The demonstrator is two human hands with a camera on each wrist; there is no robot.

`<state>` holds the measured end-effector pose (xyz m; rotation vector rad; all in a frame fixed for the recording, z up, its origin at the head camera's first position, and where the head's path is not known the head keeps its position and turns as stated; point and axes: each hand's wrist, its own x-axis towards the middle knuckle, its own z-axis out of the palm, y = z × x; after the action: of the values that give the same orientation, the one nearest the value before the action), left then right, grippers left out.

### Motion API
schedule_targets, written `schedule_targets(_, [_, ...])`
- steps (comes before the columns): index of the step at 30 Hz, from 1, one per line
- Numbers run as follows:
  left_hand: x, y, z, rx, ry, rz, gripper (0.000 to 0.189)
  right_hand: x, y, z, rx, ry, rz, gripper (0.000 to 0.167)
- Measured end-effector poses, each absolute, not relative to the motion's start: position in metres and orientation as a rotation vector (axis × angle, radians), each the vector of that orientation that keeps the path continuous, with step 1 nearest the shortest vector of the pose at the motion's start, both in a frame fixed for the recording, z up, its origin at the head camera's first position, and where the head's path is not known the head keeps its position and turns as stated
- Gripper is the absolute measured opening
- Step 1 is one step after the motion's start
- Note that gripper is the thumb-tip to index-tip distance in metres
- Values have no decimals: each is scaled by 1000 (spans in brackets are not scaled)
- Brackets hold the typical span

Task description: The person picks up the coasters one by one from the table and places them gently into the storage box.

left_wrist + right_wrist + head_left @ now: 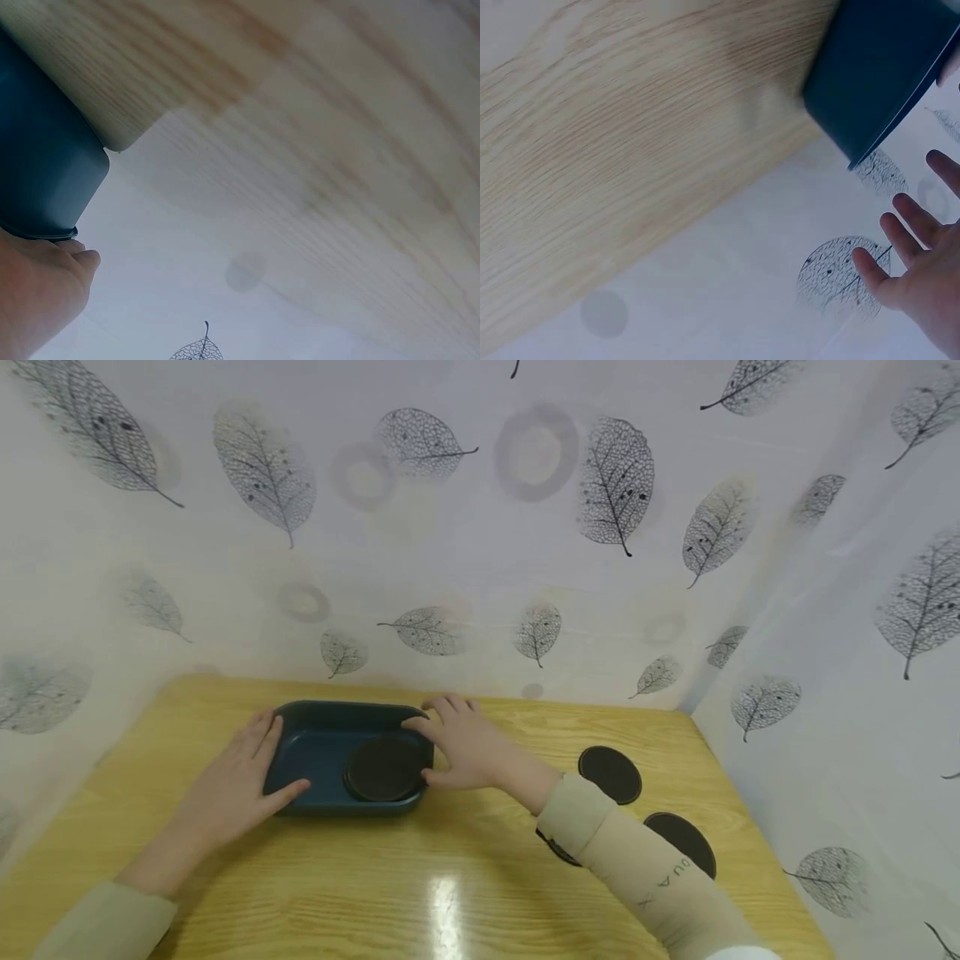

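Observation:
A dark blue rectangular tray [315, 760] with raised walls sits near the back of the table. My left hand [236, 777] grips its left end, thumb over the near corner and fingers along the rim; the left wrist view shows that hand [45, 289] curled at the tray's rim [52, 180]. Inside the tray, at the right, lies a round black disc [384, 768] like a coaster. My right hand [468, 747] is at the tray's right end with fingers spread. In the right wrist view the fingers of that hand [922, 277] stand apart from the tray wall [877, 75].
Two more black discs lie on the wooden table [360, 893] to the right, one [610, 774] farther back and one [681, 843] partly behind my right sleeve. Another dark edge [557, 850] shows under the sleeve. Leaf-patterned sheeting [480, 543] borders the table.

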<state>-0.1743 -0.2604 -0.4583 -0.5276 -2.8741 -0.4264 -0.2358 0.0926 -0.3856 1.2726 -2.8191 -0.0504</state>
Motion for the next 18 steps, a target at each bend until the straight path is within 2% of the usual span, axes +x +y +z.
schedule_targets(18, [-176, -261, -458, -516, -2898, -421, 110, -239, 167, -390, 1122, -2854, -15, 73])
